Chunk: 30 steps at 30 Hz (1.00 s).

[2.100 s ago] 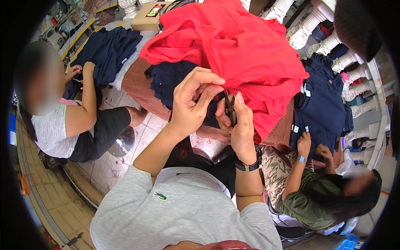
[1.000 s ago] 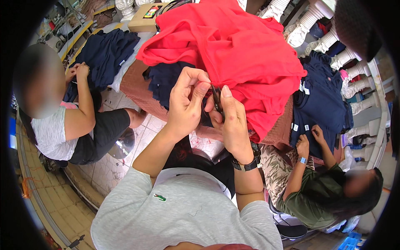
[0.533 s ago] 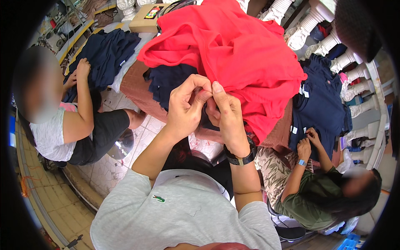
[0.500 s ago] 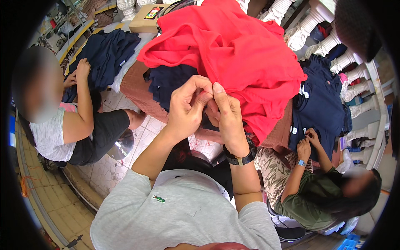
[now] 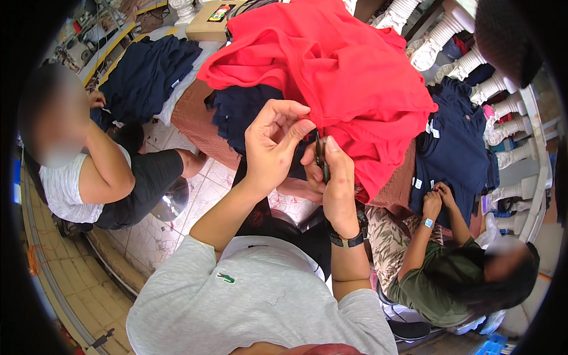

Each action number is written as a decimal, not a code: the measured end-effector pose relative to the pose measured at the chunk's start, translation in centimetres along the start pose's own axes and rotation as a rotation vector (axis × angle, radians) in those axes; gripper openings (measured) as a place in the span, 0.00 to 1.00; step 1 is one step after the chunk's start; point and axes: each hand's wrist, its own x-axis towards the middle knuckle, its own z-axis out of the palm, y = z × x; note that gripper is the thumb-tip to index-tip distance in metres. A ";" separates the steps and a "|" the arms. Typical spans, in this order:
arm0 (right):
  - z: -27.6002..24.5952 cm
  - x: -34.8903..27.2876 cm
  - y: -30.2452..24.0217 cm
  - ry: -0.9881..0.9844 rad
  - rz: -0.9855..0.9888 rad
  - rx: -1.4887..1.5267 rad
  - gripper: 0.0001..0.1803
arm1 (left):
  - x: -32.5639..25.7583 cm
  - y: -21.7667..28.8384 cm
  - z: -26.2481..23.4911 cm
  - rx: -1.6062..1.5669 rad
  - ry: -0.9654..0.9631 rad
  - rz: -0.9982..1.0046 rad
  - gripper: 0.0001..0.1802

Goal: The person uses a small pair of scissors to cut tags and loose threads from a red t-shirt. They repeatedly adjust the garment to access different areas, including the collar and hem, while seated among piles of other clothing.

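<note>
A big red garment [image 5: 343, 71] lies heaped on the table in front of me. My left hand [image 5: 271, 145] pinches its lower edge between thumb and fingers. My right hand [image 5: 332, 177] is closed around small dark snips [image 5: 320, 155], whose blades point up at the pinched red cloth. A dark watch sits on my right wrist. A navy garment [image 5: 245, 112] lies under the red one, just behind my left hand.
A seated person in a white top [image 5: 77, 177] handles navy clothes [image 5: 145, 71] at the left. Another person in green [image 5: 449, 278] sits lower right, fingering a navy garment [image 5: 455, 148]. White balusters [image 5: 467, 53] line the right; tiled floor [image 5: 195, 189] lies below.
My hands came together over the red cloth's edge, then parted slightly. The left hand lifted the edge higher and the snips now show between my right fingers.
</note>
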 end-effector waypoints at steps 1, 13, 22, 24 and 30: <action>0.2 0.0 0.0 0.010 -0.016 -0.075 0.28 | 0.1 0.0 -0.1 0.033 0.004 -0.004 0.10; 1.5 1.2 0.4 0.111 -0.274 -0.367 0.27 | -0.4 0.3 -0.6 0.063 -0.025 0.026 0.04; 0.8 2.7 0.6 0.082 -0.176 -0.323 0.29 | -0.3 -0.5 -1.0 0.105 -0.008 0.100 0.04; 0.3 3.1 1.3 0.051 -0.191 -0.299 0.29 | -0.2 -0.8 -1.3 0.125 -0.028 0.122 0.03; -0.4 -0.8 -0.5 0.126 -0.228 -0.217 0.16 | -2.7 1.5 -3.9 0.552 -0.060 0.247 0.04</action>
